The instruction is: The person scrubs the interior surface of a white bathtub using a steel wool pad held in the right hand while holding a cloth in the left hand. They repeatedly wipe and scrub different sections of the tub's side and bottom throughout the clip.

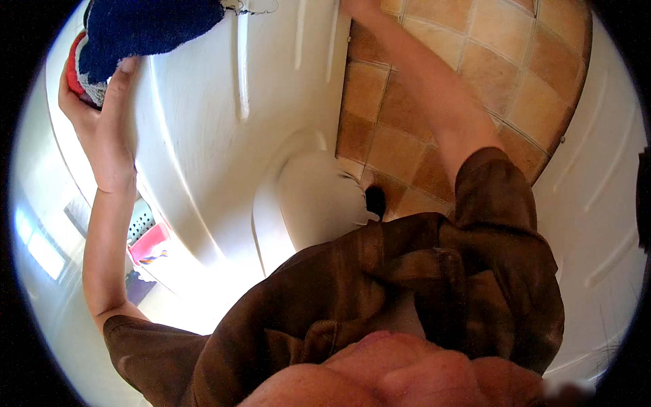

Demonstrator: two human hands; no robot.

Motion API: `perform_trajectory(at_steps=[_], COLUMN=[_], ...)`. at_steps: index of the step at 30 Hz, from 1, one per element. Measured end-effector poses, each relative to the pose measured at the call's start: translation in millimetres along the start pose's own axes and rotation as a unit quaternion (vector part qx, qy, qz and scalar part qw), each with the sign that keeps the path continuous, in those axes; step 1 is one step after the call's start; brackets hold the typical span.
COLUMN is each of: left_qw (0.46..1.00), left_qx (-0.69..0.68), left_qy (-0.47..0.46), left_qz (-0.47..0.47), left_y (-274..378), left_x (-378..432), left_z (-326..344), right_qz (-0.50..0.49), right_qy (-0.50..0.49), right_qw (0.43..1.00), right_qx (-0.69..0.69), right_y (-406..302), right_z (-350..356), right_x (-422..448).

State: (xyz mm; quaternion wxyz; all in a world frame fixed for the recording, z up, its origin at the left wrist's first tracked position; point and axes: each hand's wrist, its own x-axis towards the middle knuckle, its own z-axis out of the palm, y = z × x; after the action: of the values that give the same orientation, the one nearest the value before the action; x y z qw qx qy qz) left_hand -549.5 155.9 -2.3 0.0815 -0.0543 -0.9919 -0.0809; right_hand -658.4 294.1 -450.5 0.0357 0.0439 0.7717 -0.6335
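At the upper left, my left hand (96,114) grips a bundle of cloth. Its largest part is a dark blue terry cloth (147,30) with a frayed edge and loose threads. Grey and red fabric (76,66) shows beneath the blue, inside the curl of my fingers. The top of the bundle is cut off by the picture's edge. My right arm stretches forward over the tiled floor (437,30). Only the wrist end of my right hand (356,7) shows at the top edge, so its fingers and anything in them are hidden.
A white ribbed panel (203,102) stands close on the left, with my beige-trousered leg (320,198) beside it. Beyond my left forearm are a pink basin (150,243) and a perforated grey basket (141,221). Another white ribbed surface (585,168) bounds the right.
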Motion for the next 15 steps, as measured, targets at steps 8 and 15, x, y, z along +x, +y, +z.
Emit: perform_trajectory(at_steps=[8, 15], left_qw=[1.0, 1.0], left_qx=[0.006, -0.001], left_qy=[0.027, 0.008], left_qz=[0.01, 0.021], left_y=[4, -12], left_x=[-2, 1], left_z=[15, 5], right_qz=[-0.013, -0.031], right_qy=[0.008, 0.072], right_qw=[0.994, 0.996], right_qx=[-0.108, 0.037], right_y=[57, -11], right_z=[64, 10], right_x=[-152, -22])
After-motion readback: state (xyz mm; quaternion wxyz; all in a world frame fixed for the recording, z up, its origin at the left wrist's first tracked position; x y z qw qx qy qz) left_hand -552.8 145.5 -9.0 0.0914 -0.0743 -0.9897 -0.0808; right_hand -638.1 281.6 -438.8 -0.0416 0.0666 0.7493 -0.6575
